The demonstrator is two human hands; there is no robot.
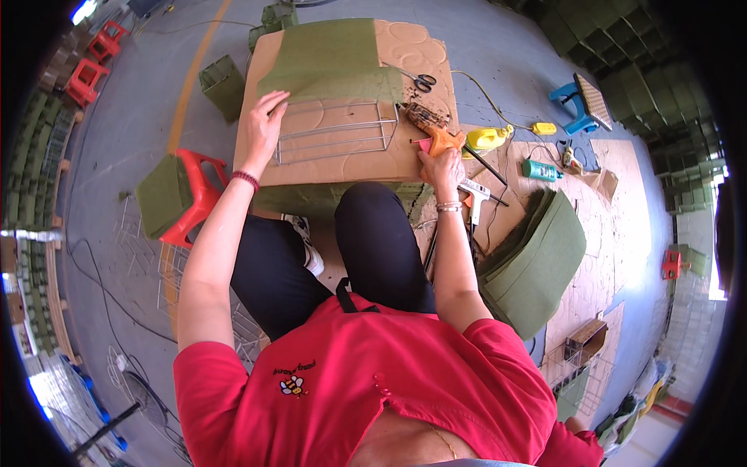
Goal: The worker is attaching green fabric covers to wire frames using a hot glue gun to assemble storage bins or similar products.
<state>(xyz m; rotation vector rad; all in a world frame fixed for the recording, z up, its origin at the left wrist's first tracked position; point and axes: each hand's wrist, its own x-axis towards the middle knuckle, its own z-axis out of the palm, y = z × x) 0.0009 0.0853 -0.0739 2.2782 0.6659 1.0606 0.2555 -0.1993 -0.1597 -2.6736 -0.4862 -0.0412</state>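
**Wire frame on cardboard worktop: handling notes**

The wire frame (334, 131) lies flat on the brown cardboard worktop (327, 167), near its middle, its far edge just under the near edge of the green felt sheet (331, 58) that covers the far left part of the board. Judged: thin metal rod, welded, so light and stiff; it should lift in one piece from any long rail, though it could slide on the smooth card (bare rod gives little friction). Best hold looks like the left or right end rail, where the rods double up.

The left hand (263, 128) rests open, palm down, fingers spread on the card at the frame's left end, touching or just beside the corner; it pins rather than grasps.

The right hand (441, 167) is closed around the handle of an orange glue gun (442, 142), nozzle pointing left toward the frame's right end. Its tip is hot by nature, so keep skin clear of it.

Farther out: scissors (420, 80) at the far right of the board, a stack of green felt pieces (537, 261) on the floor to the right, a red stool (198, 191) to the left.
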